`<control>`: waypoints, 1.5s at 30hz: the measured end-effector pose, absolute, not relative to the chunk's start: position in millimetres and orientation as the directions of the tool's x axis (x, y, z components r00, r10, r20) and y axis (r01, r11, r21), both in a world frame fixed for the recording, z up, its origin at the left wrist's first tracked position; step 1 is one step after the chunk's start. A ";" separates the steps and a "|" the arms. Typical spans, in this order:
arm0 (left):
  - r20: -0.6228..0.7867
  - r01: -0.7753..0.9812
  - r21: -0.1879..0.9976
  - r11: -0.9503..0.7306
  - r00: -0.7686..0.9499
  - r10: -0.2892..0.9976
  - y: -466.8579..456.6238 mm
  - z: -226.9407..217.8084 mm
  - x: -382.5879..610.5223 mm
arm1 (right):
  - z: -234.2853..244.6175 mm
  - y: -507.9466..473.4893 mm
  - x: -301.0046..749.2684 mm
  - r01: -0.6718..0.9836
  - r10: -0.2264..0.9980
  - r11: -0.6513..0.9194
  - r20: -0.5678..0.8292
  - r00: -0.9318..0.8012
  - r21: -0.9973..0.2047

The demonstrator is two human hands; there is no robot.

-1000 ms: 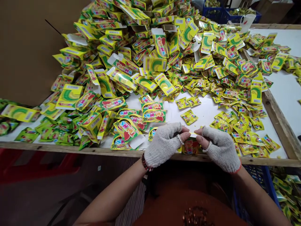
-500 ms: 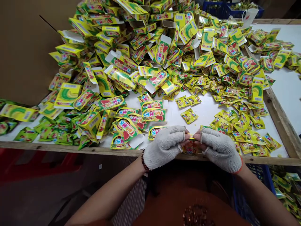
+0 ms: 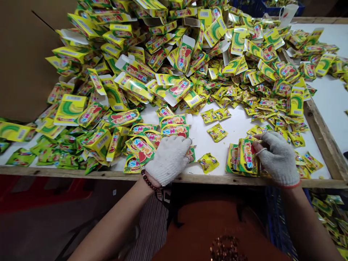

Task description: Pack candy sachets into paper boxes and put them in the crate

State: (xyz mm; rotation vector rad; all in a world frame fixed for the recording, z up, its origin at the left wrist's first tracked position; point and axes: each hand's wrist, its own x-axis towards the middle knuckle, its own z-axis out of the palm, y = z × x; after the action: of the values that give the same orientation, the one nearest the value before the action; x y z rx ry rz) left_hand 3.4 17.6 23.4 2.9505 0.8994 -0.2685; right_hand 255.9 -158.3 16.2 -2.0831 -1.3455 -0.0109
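My right hand point(image 3: 278, 158), in a white fingerless glove, pinches the right side of a small yellow-and-green candy box point(image 3: 248, 156) printed with a watermelon. That box stands against similar boxes point(image 3: 232, 158) near the table's front edge. Over a group of flat-lying candy boxes point(image 3: 143, 148) on the left, my gloved left hand point(image 3: 172, 159) curls its fingers around another candy box point(image 3: 191, 154), mostly hidden beneath it. A yellow candy packet point(image 3: 208, 162) lies on the white surface between my hands.
A large heap of candy boxes point(image 3: 136, 72) fills the back and left. Yellow packets point(image 3: 268, 105) lie at right, green packets point(image 3: 65, 154) at left. A wooden rail point(image 3: 206, 178) edges the table's front; a cardboard panel point(image 3: 23, 65) stands at left. A blue crate point(image 3: 274, 214) sits below.
My hands, together before at the front edge, have parted. The left has moved left onto the flat boxes, the right to the standing boxes. A yellow packet now shows between them.
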 end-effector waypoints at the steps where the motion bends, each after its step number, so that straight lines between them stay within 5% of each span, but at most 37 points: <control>1: -0.193 0.561 -0.005 -0.828 0.812 0.551 18.0 23.7 3.6 | 17.4 -157.6 251.7 0.844 0.796 -0.255 0.393 0.460 -0.472; 7: -0.277 0.571 0.147 -0.808 0.808 0.521 17.4 25.1 -1.5 | 31.3 -155.7 212.9 0.887 0.777 -0.035 0.545 0.314 -0.461; 12: -0.189 0.617 0.261 -0.742 0.787 0.588 18.7 28.1 -11.3 | 34.8 -151.3 174.1 0.784 0.853 0.211 0.502 0.145 -0.583; 16: -0.036 0.562 0.653 -0.507 0.692 0.721 14.3 33.3 -16.1 | 26.1 -143.8 148.3 0.680 0.865 0.269 0.482 0.140 -0.682; 20: -0.037 0.196 0.976 -0.090 0.564 0.825 -2.1 24.4 -10.8 | 5.8 -131.0 135.7 0.650 0.774 0.208 0.530 0.348 -0.731; 24: 0.014 -0.037 0.999 0.006 0.505 0.863 -18.9 0.9 -5.0 | -14.0 -121.8 135.5 0.546 0.793 0.187 0.454 0.407 -0.816; 35: 0.146 0.132 0.950 -0.283 0.614 0.775 -14.5 -3.6 -10.3 | 2.6 -122.9 148.9 0.653 0.888 0.071 0.346 0.304 -0.754; 41: -0.012 0.026 1.000 -0.008 0.670 0.742 -11.6 0.5 2.4 | 3.7 -121.3 156.8 0.519 0.877 0.020 0.265 0.401 -0.854; 45: 0.133 0.074 0.968 -0.241 0.663 0.737 -11.3 2.0 -0.3 | 7.2 -122.8 160.5 0.627 0.908 0.106 0.332 0.255 -0.772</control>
State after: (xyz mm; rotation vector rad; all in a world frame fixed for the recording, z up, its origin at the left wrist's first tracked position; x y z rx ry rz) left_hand -0.3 -11.3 2.0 1.7233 0.6593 0.7136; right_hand 160.5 -122.8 7.2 -1.6065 -1.4574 0.3835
